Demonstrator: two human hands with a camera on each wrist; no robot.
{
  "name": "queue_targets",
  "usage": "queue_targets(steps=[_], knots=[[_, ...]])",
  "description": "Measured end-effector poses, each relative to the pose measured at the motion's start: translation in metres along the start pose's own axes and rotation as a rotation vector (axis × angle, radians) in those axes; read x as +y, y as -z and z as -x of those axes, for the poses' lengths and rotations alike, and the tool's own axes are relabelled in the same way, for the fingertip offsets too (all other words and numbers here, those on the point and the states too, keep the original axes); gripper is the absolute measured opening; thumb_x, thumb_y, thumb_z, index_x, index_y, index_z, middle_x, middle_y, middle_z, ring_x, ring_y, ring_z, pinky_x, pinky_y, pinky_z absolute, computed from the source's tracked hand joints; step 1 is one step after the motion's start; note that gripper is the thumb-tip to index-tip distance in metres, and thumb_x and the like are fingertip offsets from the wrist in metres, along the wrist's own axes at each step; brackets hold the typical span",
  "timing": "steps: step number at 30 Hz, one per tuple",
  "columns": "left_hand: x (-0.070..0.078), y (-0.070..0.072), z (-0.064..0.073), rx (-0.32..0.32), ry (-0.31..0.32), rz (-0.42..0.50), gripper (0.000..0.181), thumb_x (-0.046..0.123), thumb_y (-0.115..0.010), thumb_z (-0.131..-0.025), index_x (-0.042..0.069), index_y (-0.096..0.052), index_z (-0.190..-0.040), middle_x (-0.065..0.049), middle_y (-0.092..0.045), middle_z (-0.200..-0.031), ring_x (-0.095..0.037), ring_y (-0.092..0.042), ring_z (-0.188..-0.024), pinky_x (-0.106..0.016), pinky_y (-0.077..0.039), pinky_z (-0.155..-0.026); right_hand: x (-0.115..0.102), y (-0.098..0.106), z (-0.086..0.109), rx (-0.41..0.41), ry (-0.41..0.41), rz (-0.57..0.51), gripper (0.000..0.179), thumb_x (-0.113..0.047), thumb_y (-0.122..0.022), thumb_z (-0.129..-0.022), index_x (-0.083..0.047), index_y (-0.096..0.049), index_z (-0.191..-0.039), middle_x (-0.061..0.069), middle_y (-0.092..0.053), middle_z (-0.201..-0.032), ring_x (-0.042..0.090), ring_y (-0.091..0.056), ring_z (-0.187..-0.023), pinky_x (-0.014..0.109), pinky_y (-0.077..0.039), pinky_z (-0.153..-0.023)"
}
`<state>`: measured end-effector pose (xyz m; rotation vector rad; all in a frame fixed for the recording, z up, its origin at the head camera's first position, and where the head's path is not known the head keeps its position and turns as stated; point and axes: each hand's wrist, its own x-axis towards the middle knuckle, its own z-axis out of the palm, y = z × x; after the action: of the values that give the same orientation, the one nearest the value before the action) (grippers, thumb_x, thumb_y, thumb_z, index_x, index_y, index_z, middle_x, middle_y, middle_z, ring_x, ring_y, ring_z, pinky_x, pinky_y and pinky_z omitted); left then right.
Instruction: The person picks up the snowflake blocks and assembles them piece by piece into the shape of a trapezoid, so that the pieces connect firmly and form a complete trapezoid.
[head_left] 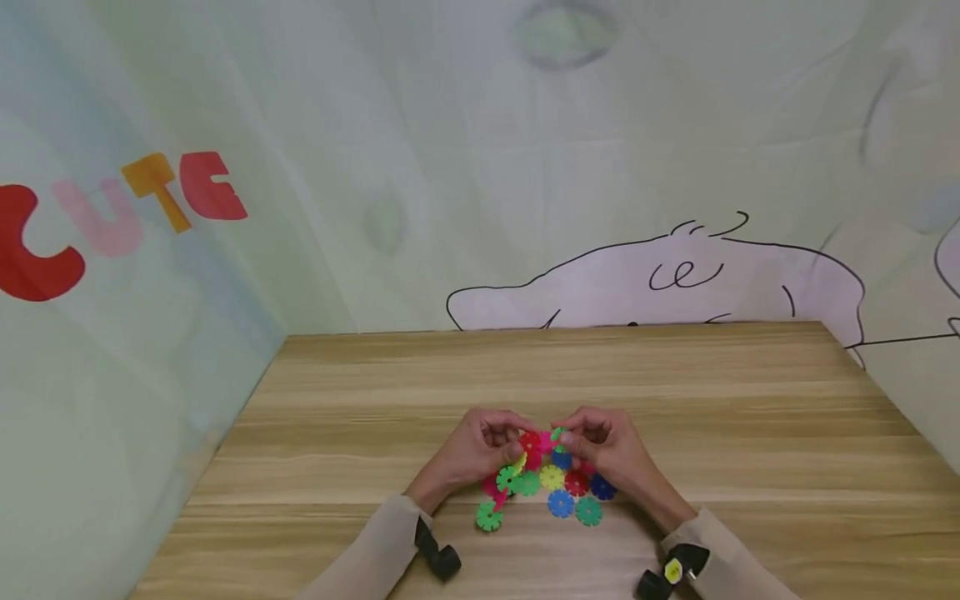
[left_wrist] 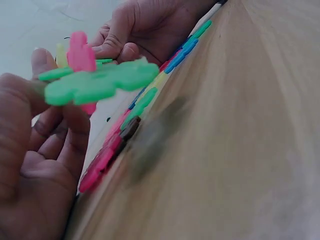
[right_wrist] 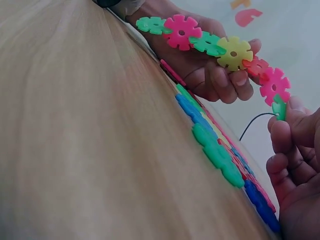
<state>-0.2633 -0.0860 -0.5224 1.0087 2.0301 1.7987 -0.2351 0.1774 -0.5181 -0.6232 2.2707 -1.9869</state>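
Observation:
A chain of slotted plastic snowflake discs hangs above the table between both hands. In the right wrist view it runs from a green end disc [right_wrist: 151,25] through a pink disc [right_wrist: 182,32], another green, a yellow disc [right_wrist: 235,54], a red disc [right_wrist: 257,67] and a pink disc to a green one. My left hand [head_left: 476,450] pinches the chain near the yellow disc, fingertips partly hidden behind it. Thumb and fingertips of my right hand [head_left: 611,450] pinch the last green disc [right_wrist: 280,107], at the chain's other end.
Loose discs lie flat on the wooden table [head_left: 360,383] beneath the hands, among them a yellow disc [head_left: 552,477], a blue disc [head_left: 560,503], a teal disc [head_left: 588,511] and a dark blue disc [head_left: 603,487]. Behind the table hangs a printed cloth [head_left: 322,167].

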Motion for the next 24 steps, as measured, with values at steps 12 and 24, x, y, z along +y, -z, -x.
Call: queue_targets(steps=[12,24], knots=[[0.015,-0.002,-0.002,-0.03,0.198,0.08,0.037,0.016,-0.064,-0.108,0.006,-0.065,-0.143,-0.024,-0.072,-0.12,-0.007,-0.072,-0.087,-0.021,-0.061,-0.083,-0.004,-0.003,-0.001,-0.049,-0.006,-0.009,0.024,-0.006,-0.076,-0.099,-0.001,-0.07,-0.121,0.028,-0.07,-0.08,0.007,-0.065,-0.059,0.023,-0.052,-0.054],[0.014,-0.003,-0.003,-0.064,0.272,0.105,0.044,0.013,-0.071,-0.104,0.01,-0.064,-0.147,-0.012,-0.072,-0.121,-0.009,-0.075,-0.086,-0.027,-0.065,-0.08,0.0,-0.005,-0.001,-0.054,0.01,0.026,0.021,-0.006,-0.078,-0.097,-0.002,-0.07,-0.116,0.024,-0.072,-0.08,0.006,-0.065,-0.062,0.025,-0.055,-0.057]])
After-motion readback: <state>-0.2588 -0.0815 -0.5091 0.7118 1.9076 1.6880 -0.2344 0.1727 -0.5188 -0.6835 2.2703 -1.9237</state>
